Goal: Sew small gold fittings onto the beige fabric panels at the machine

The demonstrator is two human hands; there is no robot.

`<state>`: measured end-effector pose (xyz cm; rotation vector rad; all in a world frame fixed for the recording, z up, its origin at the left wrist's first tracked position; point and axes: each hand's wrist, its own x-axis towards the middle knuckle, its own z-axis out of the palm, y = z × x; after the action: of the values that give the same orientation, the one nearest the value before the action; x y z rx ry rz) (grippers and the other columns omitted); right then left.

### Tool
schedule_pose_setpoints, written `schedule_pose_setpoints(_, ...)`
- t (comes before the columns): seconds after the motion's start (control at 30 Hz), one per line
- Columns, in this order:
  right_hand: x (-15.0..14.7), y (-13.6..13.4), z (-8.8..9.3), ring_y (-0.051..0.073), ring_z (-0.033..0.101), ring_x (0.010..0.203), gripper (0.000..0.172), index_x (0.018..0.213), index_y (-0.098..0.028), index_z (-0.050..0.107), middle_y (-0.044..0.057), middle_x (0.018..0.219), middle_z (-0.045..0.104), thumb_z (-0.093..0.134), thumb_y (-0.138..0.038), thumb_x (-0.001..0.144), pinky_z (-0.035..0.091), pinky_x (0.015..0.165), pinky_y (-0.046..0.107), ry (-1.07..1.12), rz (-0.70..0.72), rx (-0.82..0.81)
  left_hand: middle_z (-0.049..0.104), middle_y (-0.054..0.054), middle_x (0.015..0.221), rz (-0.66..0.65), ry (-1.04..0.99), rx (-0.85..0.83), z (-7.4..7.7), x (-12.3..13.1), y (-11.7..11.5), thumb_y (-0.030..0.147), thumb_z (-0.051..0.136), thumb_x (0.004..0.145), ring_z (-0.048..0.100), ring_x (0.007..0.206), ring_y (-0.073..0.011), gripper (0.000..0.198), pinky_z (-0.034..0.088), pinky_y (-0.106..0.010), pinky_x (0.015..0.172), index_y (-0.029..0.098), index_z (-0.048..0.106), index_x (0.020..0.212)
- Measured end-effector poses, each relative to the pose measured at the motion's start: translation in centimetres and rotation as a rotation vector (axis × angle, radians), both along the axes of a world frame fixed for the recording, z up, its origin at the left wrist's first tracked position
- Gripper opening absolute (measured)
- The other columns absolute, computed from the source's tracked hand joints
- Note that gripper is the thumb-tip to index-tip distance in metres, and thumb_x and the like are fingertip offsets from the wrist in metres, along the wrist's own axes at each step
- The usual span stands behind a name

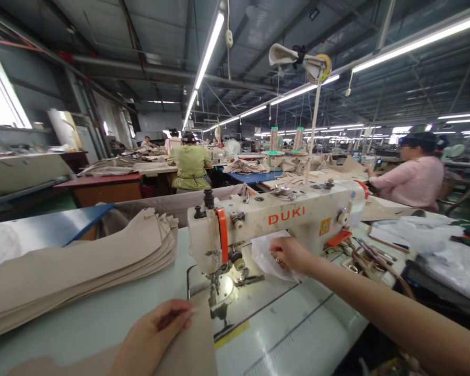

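Fabric stack: beige pieces (86, 261) lie in layers at 8 o'clock in the view, flat on the pale worktop (82, 321).
Left hand: the left hand (160, 326) is at 7 o'clock; its grip has thumb and forefinger close together at the panel's edge, though I cannot tell whether cloth is pinched between them.
Beige panel: the single panel (198, 339) lies between 6 and 7 o'clock, its far end near the machine's needle.
White wrapper: the wrapper (261, 258) lies at 5 o'clock, under the machine's arm, with small gold-coloured pieces (281, 262) on it.
Sewing machine: the DUKI machine (274, 215) stretches from 6 towards 3 o'clock.
Right hand: the right hand (292, 253) is between 4 and 5 o'clock, fingers curled over the gold-coloured pieces; I cannot tell whether its grip pinches any.
Tools: handled tools (372, 253) lie towards 4 o'clock.
Co-worker: a person in pink (411, 180) sits at 3 o'clock.
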<state>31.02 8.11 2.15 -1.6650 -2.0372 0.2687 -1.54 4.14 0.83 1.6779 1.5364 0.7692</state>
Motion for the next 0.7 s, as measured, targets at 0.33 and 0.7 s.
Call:
schedule_pose_setpoints(0.33, -2.0, -5.2, 0.7, 0.017, 0.061, 0.083, 0.027, 0.088, -0.020, 0.063, 0.005, 0.088, 0.067, 0.046, -0.004, 0.075, 0.047, 0.075, 0.029, 0.171, 0.192, 0.339, 0.070, 0.001, 0.066, 0.001, -0.040, 0.132, -0.8, 0.5, -0.9, 0.045, 0.062, 0.063, 0.063, 0.066, -0.0210, 0.024, 0.046, -0.026, 0.063, 0.023, 0.067, 0.070)
schedule_pose_setpoints(0.7, -13.3, -6.1, -2.9, 0.015, 0.059, 0.063, 0.020, 0.081, -0.017, 0.066, 0.001, 0.069, 0.064, 0.054, -0.014, 0.065, 0.048, 0.061, 0.025, 0.812, 0.199, -0.063, 0.059, 0.003, 0.060, -0.065, -0.108, 0.292, -0.6, 1.7, -3.6, 0.027, 0.055, 0.072, 0.056, 0.059, -0.0137, 0.012, 0.042, -0.022, 0.059, 0.019, 0.057, 0.064)
